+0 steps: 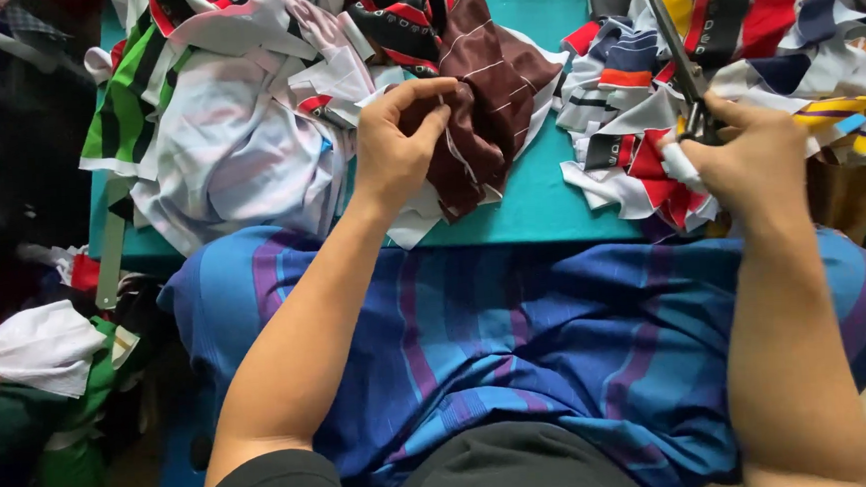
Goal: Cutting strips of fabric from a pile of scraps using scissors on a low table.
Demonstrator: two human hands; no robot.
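Observation:
My left hand (397, 140) pinches a dark maroon piece of cloth with thin white stripes (489, 90) that lies on the teal table (541, 202). My right hand (748, 159) grips the handles of a pair of scissors (677, 53), whose long blades point away from me over a pile of cut scraps. A small white scrap (679, 163) sticks out beside my right thumb.
A heap of white, green and striped fabric (225, 126) covers the table's left side. Red, blue, yellow and white scraps (741, 34) are piled on the right. My lap is covered by blue and purple striped cloth (519, 338). More fabric lies on the floor at left (39, 348).

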